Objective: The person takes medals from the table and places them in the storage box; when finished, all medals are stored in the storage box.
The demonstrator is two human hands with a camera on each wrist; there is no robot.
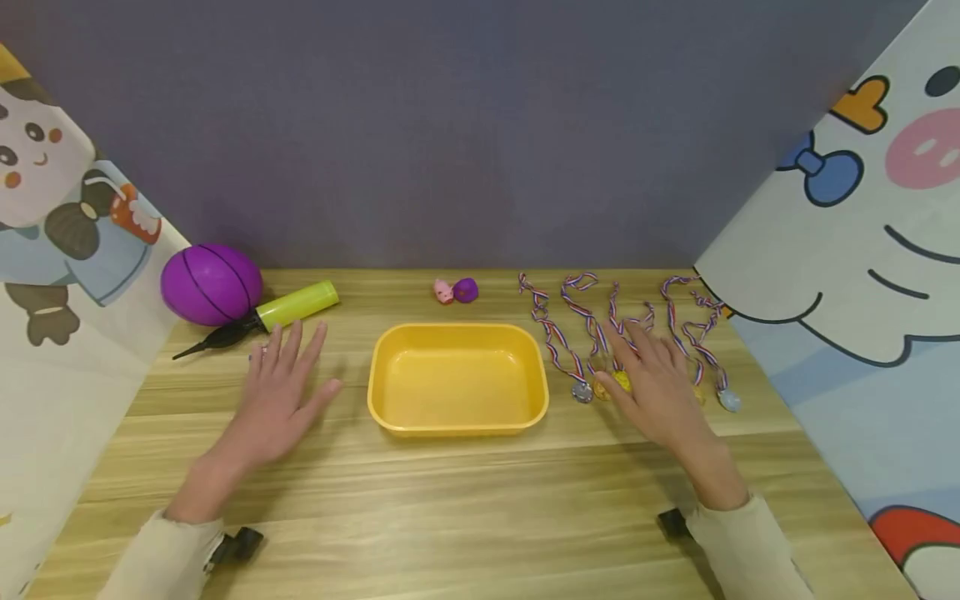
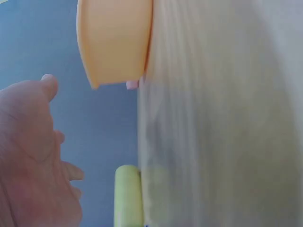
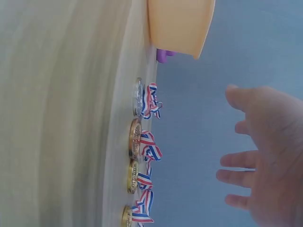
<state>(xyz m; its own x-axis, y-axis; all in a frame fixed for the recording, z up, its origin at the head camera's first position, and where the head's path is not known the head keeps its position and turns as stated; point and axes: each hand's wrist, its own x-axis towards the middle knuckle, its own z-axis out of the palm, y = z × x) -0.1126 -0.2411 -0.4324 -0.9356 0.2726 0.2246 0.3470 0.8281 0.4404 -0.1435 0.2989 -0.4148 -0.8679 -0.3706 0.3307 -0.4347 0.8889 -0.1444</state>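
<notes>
Head cam: medals (image 1: 621, 381) below R hand (image 1: 657, 392)

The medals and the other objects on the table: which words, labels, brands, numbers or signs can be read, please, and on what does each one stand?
No text can be read in any view.
Medals: any markings are too small and blurred to read.
Purple ball, yellow-green pump, yellow tray: no lettering visible.
Cartoon wall panels: pictures, no words visible.
</notes>
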